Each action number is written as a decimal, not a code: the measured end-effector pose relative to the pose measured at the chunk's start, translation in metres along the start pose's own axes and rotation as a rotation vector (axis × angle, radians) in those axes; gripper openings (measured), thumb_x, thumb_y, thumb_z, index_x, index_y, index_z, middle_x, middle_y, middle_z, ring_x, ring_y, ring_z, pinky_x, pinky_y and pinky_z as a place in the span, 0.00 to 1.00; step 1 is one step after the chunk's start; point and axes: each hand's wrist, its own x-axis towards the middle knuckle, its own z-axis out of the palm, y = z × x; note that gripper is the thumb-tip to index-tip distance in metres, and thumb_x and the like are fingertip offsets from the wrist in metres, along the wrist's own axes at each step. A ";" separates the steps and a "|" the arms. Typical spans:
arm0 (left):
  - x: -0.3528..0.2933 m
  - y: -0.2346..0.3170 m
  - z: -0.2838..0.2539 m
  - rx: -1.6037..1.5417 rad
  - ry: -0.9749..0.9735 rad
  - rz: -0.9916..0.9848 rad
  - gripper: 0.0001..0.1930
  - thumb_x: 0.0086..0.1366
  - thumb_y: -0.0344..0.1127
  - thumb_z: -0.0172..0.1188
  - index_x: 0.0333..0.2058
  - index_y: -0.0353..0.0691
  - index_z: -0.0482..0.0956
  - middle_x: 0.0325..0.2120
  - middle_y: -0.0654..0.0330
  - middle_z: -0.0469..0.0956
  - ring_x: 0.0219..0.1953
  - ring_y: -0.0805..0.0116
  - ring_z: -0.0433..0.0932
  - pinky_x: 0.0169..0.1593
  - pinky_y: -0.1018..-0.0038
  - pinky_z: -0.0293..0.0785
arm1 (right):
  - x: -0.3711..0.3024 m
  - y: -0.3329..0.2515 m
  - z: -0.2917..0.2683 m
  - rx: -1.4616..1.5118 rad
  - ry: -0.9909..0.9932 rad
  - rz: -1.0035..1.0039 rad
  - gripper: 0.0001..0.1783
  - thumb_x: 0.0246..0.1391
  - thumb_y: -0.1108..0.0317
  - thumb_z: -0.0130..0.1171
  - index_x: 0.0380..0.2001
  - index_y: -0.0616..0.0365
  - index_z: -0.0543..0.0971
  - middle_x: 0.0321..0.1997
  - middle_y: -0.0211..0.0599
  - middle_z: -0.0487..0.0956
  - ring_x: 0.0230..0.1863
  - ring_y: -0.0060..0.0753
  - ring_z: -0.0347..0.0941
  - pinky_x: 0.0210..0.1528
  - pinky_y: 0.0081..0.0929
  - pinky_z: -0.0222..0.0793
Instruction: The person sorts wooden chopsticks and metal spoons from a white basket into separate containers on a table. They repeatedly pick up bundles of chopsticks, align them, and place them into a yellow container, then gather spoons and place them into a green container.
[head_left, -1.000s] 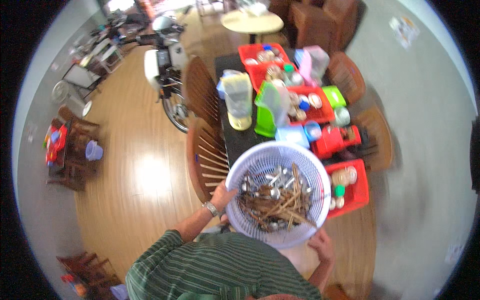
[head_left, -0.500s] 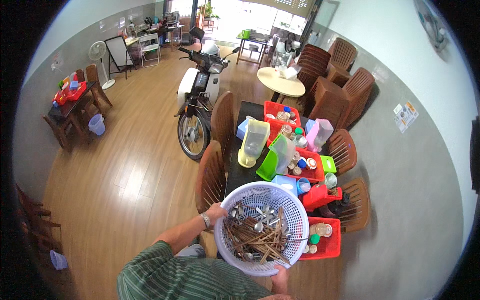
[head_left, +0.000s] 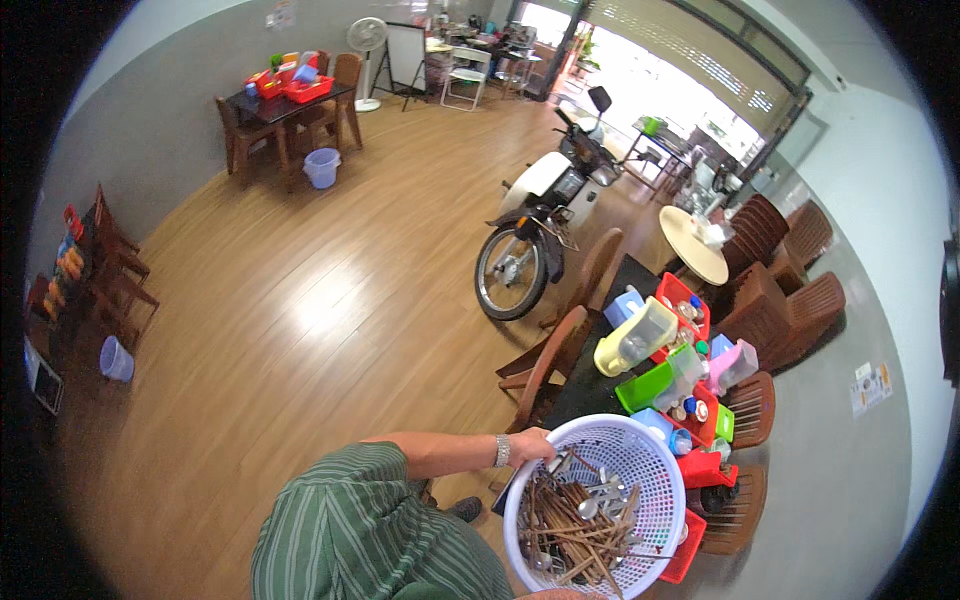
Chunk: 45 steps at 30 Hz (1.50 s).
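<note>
Near tabletop [head_left: 588, 388], left grip [head_left: 530, 447] clasped basket [head_left: 661, 478] by rim; right grip out of view, state unknown. Chopsticks [head_left: 560, 515] looked liable to spill if basket tipped.

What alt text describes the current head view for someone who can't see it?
A person's left hand grips a pale basket of wooden sticks and metal spoons, near a black table crowded with colourful containers. Beyond stands a motorbike on a wooden floor.
</note>
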 end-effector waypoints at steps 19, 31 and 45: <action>-0.287 0.046 -0.117 -0.225 0.195 0.438 0.22 0.57 0.34 0.66 0.52 0.39 0.78 0.36 0.64 0.81 0.31 0.77 0.80 0.30 0.77 0.80 | -0.042 -0.095 0.117 -0.019 -0.361 -0.137 0.22 0.42 0.79 0.57 0.46 0.68 0.77 0.43 0.47 0.80 0.46 0.49 0.79 0.53 0.45 0.75; -0.437 0.008 -0.353 -0.320 0.650 0.508 0.21 0.56 0.31 0.66 0.50 0.37 0.78 0.34 0.62 0.81 0.29 0.73 0.80 0.31 0.74 0.79 | -0.035 0.004 0.380 -0.037 -0.621 -0.054 0.27 0.40 0.78 0.53 0.49 0.75 0.74 0.44 0.48 0.78 0.41 0.47 0.78 0.49 0.44 0.76; -0.543 0.024 -0.683 -0.527 0.996 0.673 0.16 0.55 0.27 0.60 0.44 0.36 0.78 0.30 0.62 0.81 0.22 0.72 0.81 0.24 0.73 0.82 | -0.056 0.066 0.837 -0.150 -0.938 0.069 0.17 0.40 0.82 0.56 0.39 0.70 0.76 0.36 0.40 0.79 0.30 0.35 0.77 0.34 0.34 0.77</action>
